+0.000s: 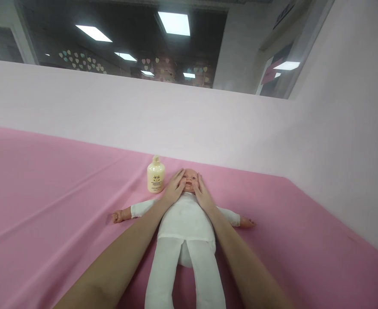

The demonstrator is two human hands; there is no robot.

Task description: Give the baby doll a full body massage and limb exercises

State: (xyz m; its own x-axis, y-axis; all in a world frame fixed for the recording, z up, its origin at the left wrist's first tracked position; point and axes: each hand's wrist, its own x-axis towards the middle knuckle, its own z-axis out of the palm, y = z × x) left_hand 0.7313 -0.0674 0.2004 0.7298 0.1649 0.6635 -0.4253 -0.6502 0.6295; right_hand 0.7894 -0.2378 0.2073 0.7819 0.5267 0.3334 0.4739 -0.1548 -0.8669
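A baby doll (187, 219) in a white cloth body lies on its back, head away from me, arms stretched out to both sides. My left hand (175, 188) rests along the left side of the doll's head, fingers extended and the thumb on the cheek by the mouth. On the other side, my right hand (204, 193) lies against the head in the same way, its thumb touching the right cheek. The doll's eyes, nose and mouth show between my hands. Close to my left hand stands a pale yellow bottle (155, 176) with dark printing.
A pink sheet (63, 193) with a few creases covers the surface under the doll. Behind it rises a white wall (137, 111), with another white wall (343, 141) at the right. Above the back wall, a dark window (127, 30) reflects ceiling lights.
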